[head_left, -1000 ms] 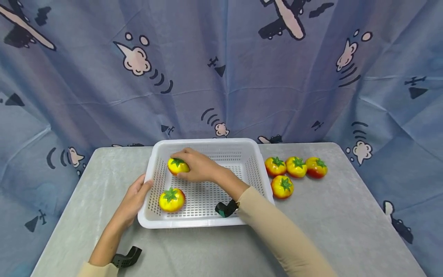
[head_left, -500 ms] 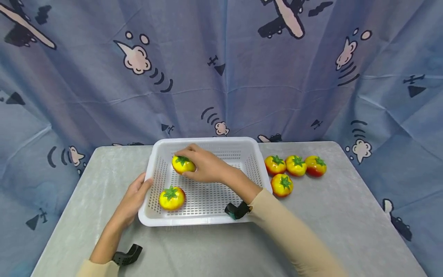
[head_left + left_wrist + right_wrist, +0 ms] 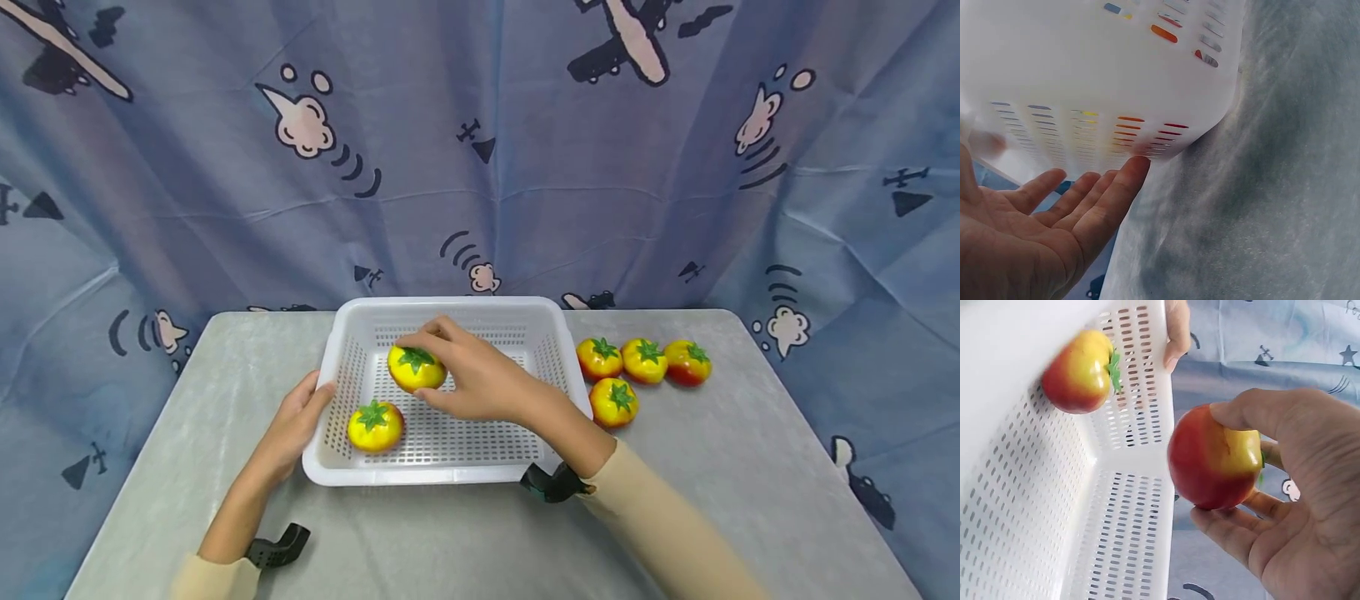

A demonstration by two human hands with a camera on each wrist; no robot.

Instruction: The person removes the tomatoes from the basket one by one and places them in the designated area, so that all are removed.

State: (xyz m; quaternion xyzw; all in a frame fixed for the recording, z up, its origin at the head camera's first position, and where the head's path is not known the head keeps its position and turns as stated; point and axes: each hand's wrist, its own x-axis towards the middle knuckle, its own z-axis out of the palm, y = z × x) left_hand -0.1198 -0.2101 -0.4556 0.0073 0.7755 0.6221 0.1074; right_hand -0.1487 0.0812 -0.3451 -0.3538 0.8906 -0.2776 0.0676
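Observation:
My right hand [image 3: 480, 375] grips a yellow-and-red tomato [image 3: 415, 367] with a green leafy top, thumb on one side and fingers on the other. In the right wrist view this tomato [image 3: 1215, 459] is raised about level with the rim of the white plastic basket [image 3: 442, 477]. A second tomato [image 3: 375, 427] sits inside the basket at its near left, and shows in the right wrist view as well. My left hand [image 3: 292, 425] holds the basket's left side, its thumb at the rim. The left wrist view shows the fingers [image 3: 1107, 203] extended against the perforated outer wall.
Several more tomatoes [image 3: 644, 361] rest in a cluster on the grey tabletop [image 3: 750, 467], just right of the basket. Behind the table's far edge hangs a blue curtain [image 3: 420, 150] with printed planes. Each wrist wears a black camera mount [image 3: 279, 546].
My right hand has moved to the right and slightly nearer, carrying the tomato from the basket's left side toward its middle. The left hand keeps its place on the basket.

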